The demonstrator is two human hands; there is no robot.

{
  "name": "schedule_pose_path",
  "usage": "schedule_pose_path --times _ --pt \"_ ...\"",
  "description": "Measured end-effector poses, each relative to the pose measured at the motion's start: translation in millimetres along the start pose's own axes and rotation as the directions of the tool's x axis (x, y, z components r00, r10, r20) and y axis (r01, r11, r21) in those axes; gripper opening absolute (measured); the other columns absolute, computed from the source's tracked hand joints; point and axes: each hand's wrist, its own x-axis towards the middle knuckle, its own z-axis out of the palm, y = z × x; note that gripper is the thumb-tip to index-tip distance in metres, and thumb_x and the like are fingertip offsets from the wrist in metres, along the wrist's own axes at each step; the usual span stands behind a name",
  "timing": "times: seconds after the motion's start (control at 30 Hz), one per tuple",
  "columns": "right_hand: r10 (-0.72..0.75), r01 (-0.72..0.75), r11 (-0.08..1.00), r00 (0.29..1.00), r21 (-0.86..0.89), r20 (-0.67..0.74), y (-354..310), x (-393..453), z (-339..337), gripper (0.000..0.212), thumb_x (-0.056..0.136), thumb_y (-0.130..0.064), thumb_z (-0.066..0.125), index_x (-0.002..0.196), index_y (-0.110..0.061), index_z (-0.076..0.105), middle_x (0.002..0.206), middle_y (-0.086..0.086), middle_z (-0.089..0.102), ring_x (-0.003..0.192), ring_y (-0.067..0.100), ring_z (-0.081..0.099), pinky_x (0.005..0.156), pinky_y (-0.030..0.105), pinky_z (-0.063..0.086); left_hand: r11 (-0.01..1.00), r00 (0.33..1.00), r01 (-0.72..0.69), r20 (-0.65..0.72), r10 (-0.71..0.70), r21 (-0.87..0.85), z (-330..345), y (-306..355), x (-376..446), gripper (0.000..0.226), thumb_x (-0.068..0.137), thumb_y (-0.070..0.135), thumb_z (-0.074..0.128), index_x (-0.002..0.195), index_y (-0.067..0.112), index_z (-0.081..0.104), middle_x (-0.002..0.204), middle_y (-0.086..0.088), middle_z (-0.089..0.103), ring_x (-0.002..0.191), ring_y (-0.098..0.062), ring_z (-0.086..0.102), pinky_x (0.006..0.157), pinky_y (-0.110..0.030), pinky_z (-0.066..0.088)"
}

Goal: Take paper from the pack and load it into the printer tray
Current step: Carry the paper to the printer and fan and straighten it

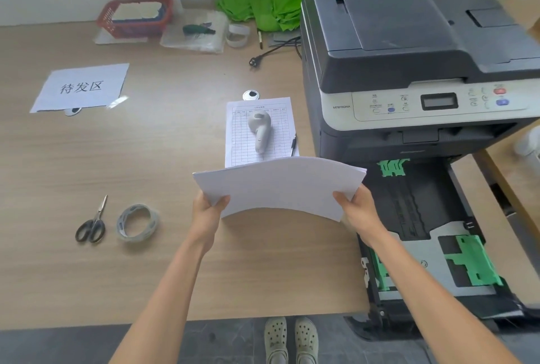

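Note:
A stack of white paper (280, 185) hangs above the desk, bowed upward in the middle. My left hand (209, 211) grips its near left corner and my right hand (358, 211) grips its near right corner. To the right stands a dark grey printer (409, 51). Its paper tray (418, 226) is pulled out toward me, black inside with green guides, and holds no paper that I can see. The stack's right edge is just left of the tray. No paper pack is in view.
On the desk (175, 159) lie scissors (92, 224), a tape roll (136, 222), a printed form (260, 129) with a white scanner (260, 129) and a pen (293, 144), a paper sign (80, 87), a red basket (136, 15) and green bags (263, 4).

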Motion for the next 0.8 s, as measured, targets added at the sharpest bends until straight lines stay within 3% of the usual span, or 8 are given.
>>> schedule_pose_path --times 0.1,0.23,0.37,0.47,0.57,0.67,0.73,0.8 --pt "0.019 -0.019 1.0 1.0 0.012 -0.007 1.0 -1.7 1.0 0.033 0.087 0.003 0.055 0.118 -0.01 0.055 0.107 0.005 0.063 0.101 0.018 0.058 0.087 0.029 0.049 1.0 0.999 0.024 -0.021 -0.024 0.019 0.6 -5.1 0.8 0.023 0.087 -0.003 0.054 0.104 0.013 0.058 0.095 0.004 0.065 0.088 -0.01 0.059 0.077 -0.023 0.046" --pt "-0.009 0.009 1.0 1.0 0.012 -0.008 -14.4 -1.0 -8.3 0.028 0.081 0.005 0.064 0.107 -0.006 0.063 0.089 -0.006 0.069 0.08 0.001 0.066 0.069 0.015 0.054 0.994 0.991 0.058 -0.122 -0.047 0.088 -0.2 1.9 2.5 0.01 0.087 0.0 0.056 0.092 0.008 0.061 0.092 -0.006 0.061 0.084 -0.019 0.054 0.066 -0.023 0.043" --pt "-0.037 0.048 0.991 0.995 -0.127 0.093 -43.8 3.1 -28.2 0.021 0.077 0.004 0.068 0.089 -0.013 0.071 0.069 -0.016 0.073 0.068 -0.007 0.066 0.065 0.01 0.052 0.964 0.978 -0.007 -0.199 0.062 0.265 -13.7 30.3 13.3 0.007 0.083 0.001 0.058 0.078 0.005 0.06 0.082 -0.009 0.056 0.078 -0.018 0.048 0.066 -0.033 0.036" --pt "-0.01 0.093 0.912 0.979 -0.4 0.203 -64.4 4.9 -32.8 0.017 0.076 -0.004 0.069 0.081 -0.019 0.075 0.077 -0.004 0.074 0.071 0.001 0.067 0.068 0.013 0.05 0.856 0.957 -0.189 -0.105 0.27 0.48 -17.5 72.2 10.9 0.017 0.079 -0.006 0.051 0.07 0.007 0.054 0.073 -0.008 0.048 0.072 -0.019 0.037 0.062 -0.032 0.028" --pt "-0.051 0.192 0.841 0.959 -0.506 0.279 -87.7 1.7 -15.1 0.007 0.078 -0.014 0.068 0.081 -0.014 0.075 0.073 0.0 0.072 0.069 0.005 0.064 0.063 0.015 0.045 0.742 0.916 -0.352 0.047 0.398 0.571 -3.7 114.3 -4.8 0.021 0.074 -0.013 0.041 0.061 0.003 0.041 0.062 -0.003 0.037 0.06 -0.017 0.03 0.052 -0.023 0.022" --pt "-0.147 0.291 0.847 0.933 -0.445 0.328 -107.0 -2.6 14.3 0.029 0.08 -0.018 0.063 0.064 0.004 0.053 0.058 0.011 0.044 0.057 0.017 0.033 0.055 0.029 0.024 0.638 0.884 -0.44 0.181 0.431 0.632 16.6 140.6 -23.2 0.037 0.074 -0.018 0.035 0.061 0.014 0.044 0.057 0.003 0.038 0.05 -0.011 0.039 0.046 -0.013 0.025" --pt "-0.188 0.294 0.886 0.934 -0.358 0.304 -114.9 -4.0 25.0 0.038 0.081 -0.016 0.064 0.062 0.008 0.041 0.061 0.009 0.035 0.06 0.016 0.028 0.058 0.029 0.02 0.581 0.867 -0.479 0.249 0.432 0.658 21.1 145.4 -26.1 0.037 0.075 -0.016 0.037 0.067 0.019 0.047 0.066 -0.002 0.048 0.061 -0.01 0.049 0.055 -0.026 0.031" --pt "-0.195 0.279 0.911 0.94 -0.303 0.28 -114.4 -4.5 25.7 0.04 0.081 -0.015 0.066 0.061 0.011 0.042 0.062 0.008 0.036 0.061 0.016 0.03 0.059 0.029 0.022 0.606 0.87 -0.48 0.255 0.422 0.635 16.1 145.3 -24.0 0.026 0.08 -0.005 0.051 0.074 0.02 0.053 0.072 -0.002 0.053 0.068 -0.017 0.049 0.057 -0.029 0.031"
